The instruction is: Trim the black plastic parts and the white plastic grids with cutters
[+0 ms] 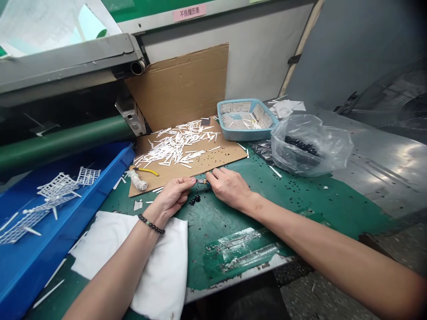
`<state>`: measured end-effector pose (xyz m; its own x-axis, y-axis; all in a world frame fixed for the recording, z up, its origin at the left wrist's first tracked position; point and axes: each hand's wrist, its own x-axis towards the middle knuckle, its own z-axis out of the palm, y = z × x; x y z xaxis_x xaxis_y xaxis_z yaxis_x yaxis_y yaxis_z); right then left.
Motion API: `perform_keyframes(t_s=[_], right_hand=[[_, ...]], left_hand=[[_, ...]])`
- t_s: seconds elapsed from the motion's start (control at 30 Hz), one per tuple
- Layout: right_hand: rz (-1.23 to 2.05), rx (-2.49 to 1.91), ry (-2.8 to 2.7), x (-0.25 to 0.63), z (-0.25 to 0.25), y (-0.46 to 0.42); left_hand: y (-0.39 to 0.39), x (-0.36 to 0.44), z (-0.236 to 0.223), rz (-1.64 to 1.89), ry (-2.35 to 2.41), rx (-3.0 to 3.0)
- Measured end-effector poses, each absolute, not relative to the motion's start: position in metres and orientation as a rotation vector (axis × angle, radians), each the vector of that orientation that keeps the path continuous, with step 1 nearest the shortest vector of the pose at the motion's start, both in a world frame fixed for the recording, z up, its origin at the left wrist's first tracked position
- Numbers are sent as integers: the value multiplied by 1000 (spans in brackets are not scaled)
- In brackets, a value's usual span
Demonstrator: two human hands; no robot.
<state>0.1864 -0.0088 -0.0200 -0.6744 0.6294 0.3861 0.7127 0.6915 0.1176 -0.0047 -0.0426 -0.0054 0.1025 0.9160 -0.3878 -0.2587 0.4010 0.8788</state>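
Observation:
My left hand [175, 195] is closed in a pinch above the green table, with a beaded bracelet [151, 224] on the wrist. What its fingertips hold is too small to make out. Facing it, my right hand [230, 186] grips a small tool [202, 181] with a metal tip and a bit of orange; most of its handle is hidden in the fingers. The tip meets the left fingertips or comes very close. Just below lies a little heap of shiny black parts [195, 200]. A white cloth [163, 266] is spread under my left forearm.
Many white sticks [176, 146] lie on cardboard [230, 153] beyond my hands, beside yellow-handled pliers [147, 170]. At left, a blue tray [66, 226] holds white plastic lattices [60, 184]. A light-blue basket [248, 133] and a clear bag [330, 142] of black parts stand at right.

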Motion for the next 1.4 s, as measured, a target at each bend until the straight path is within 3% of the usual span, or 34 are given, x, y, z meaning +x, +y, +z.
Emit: perform_keyframes(t_s=[0.37, 0.6, 0.9, 1.17, 1.4], right_hand=[[-295, -1089, -2555, 194, -20, 4], [-268, -1062, -2584, 197, -19, 7], [-214, -1003, -2490, 199, -23, 12], [-485, -1090, -2577, 200, -13, 10], [-413, -1178, -2600, 201, -8, 8]], left_hand=[[-39, -20, -2, 1090, 898, 492], [-45, -15, -1, 659, 1477, 1417], [-52, -8, 10, 298, 1595, 1975], [-47, -9, 13, 280, 1562, 1878], [-46, -13, 10, 293, 1509, 1708]])
